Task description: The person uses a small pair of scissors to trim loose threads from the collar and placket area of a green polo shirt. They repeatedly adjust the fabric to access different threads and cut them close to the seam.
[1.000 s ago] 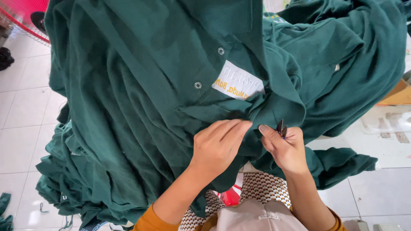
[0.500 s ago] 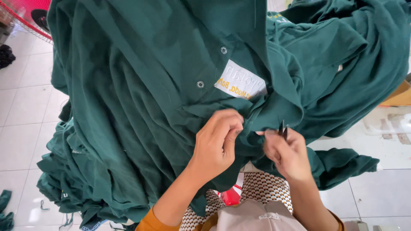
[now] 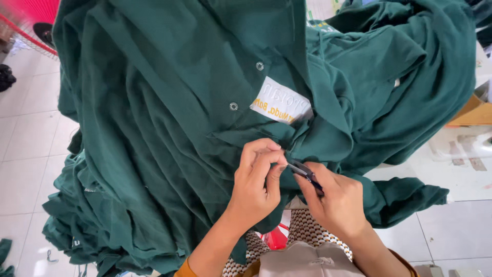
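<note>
Both hands meet at the lower edge of a dark green shirt (image 3: 169, 128). Left hand (image 3: 256, 187) has its fingers curled, thumb and fingertips pressed together on a fold of the cloth just below the shirt's white label (image 3: 281, 106). Right hand (image 3: 341, 202), just to the right of that pinch, grips small dark snips (image 3: 305, 172) between thumb and fingers; the tip of the tool points up-left and reaches the fold right beside the left fingertips. Whether the blades are apart or closed cannot be told.

That shirt lies spread across the top of a big heap of like green garments (image 3: 405, 82), filling most of the view. Above and left of the label sit two metal snap buttons (image 3: 260, 66), one higher than the other, on the placket. The label itself is partly tucked under a flap of cloth on its right side.

Below the shirt, near the wrists, show a brown-and-white patterned cloth (image 3: 312, 231), a bit of red plastic (image 3: 277, 238) and a beige fabric piece (image 3: 312, 261). An orange sleeve (image 3: 184, 270) cuffs the left forearm. Left of the shirt is pale tiled floor (image 3: 25, 164), with a pink mesh object (image 3: 36, 20) up at the far corner. Right of the heap, a tan cardboard box (image 3: 474, 110) stands at the frame edge.
</note>
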